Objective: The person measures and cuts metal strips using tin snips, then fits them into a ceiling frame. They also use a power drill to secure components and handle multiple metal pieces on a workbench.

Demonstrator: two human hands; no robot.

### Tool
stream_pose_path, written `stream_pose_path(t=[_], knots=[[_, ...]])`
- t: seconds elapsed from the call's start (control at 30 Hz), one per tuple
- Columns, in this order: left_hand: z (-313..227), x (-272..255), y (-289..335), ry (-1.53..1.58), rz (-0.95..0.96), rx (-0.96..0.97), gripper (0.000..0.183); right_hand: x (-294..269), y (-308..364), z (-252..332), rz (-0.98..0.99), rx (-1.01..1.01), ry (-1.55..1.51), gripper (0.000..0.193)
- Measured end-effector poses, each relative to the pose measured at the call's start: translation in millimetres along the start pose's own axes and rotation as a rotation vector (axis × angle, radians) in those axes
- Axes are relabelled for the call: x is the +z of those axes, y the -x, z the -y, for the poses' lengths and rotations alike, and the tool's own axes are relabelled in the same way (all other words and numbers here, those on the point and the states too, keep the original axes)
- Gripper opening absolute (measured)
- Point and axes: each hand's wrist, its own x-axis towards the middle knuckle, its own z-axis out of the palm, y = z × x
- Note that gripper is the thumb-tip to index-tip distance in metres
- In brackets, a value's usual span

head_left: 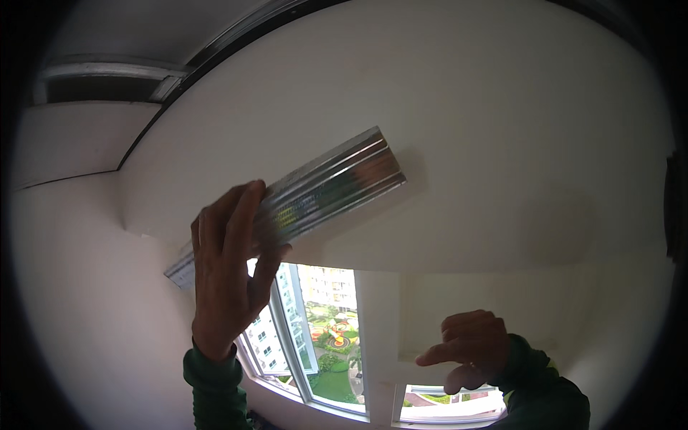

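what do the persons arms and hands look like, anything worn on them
Both hands are bare: no gloves, rings or watch show on the left hand or the right hand. Both forearms wear long dark green sleeves with snug cuffs at the wrists; the right sleeve has a bit of yellow-green at its edge.

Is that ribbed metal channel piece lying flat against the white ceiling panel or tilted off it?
Cannot tell. The ribbed silver metal channel runs diagonally, gripped by the left hand, and casts a faint shadow on the white ceiling panel.
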Motion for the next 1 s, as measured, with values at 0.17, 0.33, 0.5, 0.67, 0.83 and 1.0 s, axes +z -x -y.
stream_pose_path(t=[0.17,0.33,0.5,0.67,0.83,1.0], knots=[[-6.6,10.9,-79.8,0.011,-0.043,0.160,0.076,-68.9,-36.4,58.8,-0.240,0.096,0.536,0.059],[-23.2,34.8,-140.9,0.077,-0.135,0.310,0.075,-124.5,-87.9,53.9,-0.416,0.151,0.845,0.076],[-44.9,63.5,-189.3,0.218,-0.289,0.370,0.070,-178.7,-129.6,36.1,-0.495,0.268,0.841,0.059],[-64.4,78.3,-223.7,0.253,-0.311,0.358,0.067,-219.7,-140.1,32.5,-0.472,0.268,0.753,0.044],[-60.2,84.4,-229.2,0.260,-0.307,0.335,0.069,-229.2,-148.5,31.1,-0.486,0.427,0.739,0.043],[-35.4,70.6,-221.1,0.113,-0.379,0.302,0.070,-229.6,-154.5,25.8,-0.576,0.369,0.751,0.035]])
